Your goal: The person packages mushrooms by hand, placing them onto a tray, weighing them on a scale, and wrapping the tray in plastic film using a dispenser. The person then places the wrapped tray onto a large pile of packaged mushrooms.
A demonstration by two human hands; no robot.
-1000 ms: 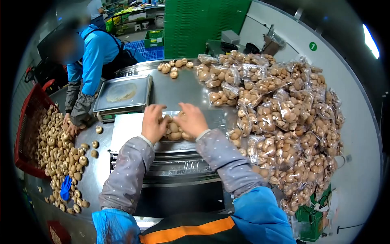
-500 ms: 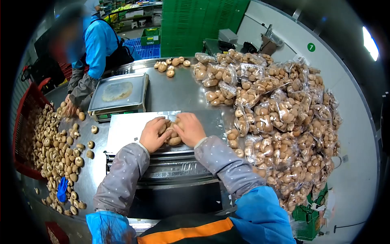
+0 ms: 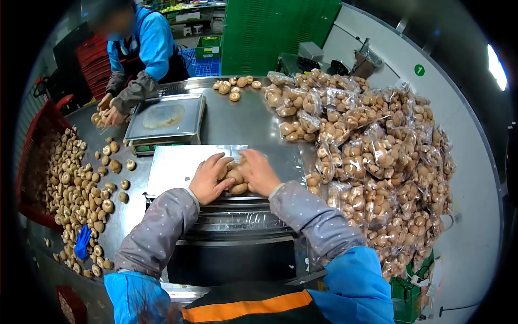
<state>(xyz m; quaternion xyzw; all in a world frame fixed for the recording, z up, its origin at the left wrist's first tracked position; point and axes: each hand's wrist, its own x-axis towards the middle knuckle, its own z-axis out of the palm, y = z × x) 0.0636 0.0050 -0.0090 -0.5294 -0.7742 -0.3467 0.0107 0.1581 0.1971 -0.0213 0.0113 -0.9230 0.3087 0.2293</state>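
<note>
Left of the scale (image 3: 163,119), a red crate (image 3: 35,148) seems tipped toward it, which would let loose mushrooms (image 3: 81,186) spread within reach on the table; a blue glove (image 3: 82,241) lies among them. At the scale's left edge, a co-worker's hands (image 3: 114,116) hold a few more. Nearer the camera than the scale and slightly to its right, above a metal plate (image 3: 171,164), my left hand (image 3: 209,179) bends fingers and thumb around one side of the clump (image 3: 235,175), a handful of mushrooms. My right hand (image 3: 259,173) curls over the other side, and I judge the pair brace it so the round caps do not roll apart. From my distant post I cannot tell how hard they press. Well right of the scale, clear bags (image 3: 377,156) of mushrooms lean on one another in a heap, likely kept there to give the hands elbow room.
</note>
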